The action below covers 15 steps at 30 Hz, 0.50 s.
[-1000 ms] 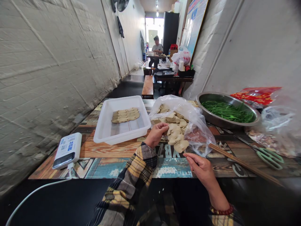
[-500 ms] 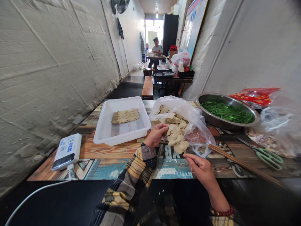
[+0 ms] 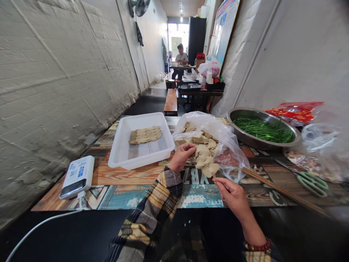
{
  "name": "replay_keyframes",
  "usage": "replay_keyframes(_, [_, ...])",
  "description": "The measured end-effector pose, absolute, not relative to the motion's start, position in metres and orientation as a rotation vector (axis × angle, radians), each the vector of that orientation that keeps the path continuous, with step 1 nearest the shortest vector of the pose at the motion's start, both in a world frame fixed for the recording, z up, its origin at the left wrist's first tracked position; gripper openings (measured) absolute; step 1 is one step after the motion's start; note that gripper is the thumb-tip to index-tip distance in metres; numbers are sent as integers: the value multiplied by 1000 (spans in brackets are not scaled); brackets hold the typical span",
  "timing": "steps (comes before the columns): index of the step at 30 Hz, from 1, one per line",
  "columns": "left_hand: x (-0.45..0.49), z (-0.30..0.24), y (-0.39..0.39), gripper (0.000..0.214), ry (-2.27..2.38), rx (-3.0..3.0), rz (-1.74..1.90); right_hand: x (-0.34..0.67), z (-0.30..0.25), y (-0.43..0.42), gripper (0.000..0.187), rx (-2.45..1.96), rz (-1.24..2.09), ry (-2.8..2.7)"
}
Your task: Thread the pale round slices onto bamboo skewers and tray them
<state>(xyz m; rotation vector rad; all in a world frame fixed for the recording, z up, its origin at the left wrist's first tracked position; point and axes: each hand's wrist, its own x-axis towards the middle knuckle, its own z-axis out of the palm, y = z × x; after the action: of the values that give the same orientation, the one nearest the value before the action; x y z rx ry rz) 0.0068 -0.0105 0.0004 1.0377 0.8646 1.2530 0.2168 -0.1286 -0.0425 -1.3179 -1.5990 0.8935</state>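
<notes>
Several thin beige slices overlap in a row on a thin skewer, held over the table's front part. My right hand pinches the skewer's bare lower end between thumb and fingers. At the upper end, my left hand is closed, thumb and forefinger pinching the edge of the slices. Just behind lies an open clear plastic bag with loose beige slices piled in it. To the left stands a white plastic tub, where loaded skewers lie side by side.
Bare wooden sticks and green-handled scissors lie right of my right hand. Behind them are a metal bowl of green stalks and plastic bags. A white device with a cable is at left. Far back, a person sits.
Both hands and the skewer stay almost in place; the skewered slices shift very slightly. Nothing has been let go or picked up.
</notes>
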Motion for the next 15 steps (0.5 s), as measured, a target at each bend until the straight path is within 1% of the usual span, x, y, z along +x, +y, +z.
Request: replay_keyframes(15, [8, -2, -9, 26, 1031, 1324, 1322, 213, -39, -128, 35, -1362, 891, -1587])
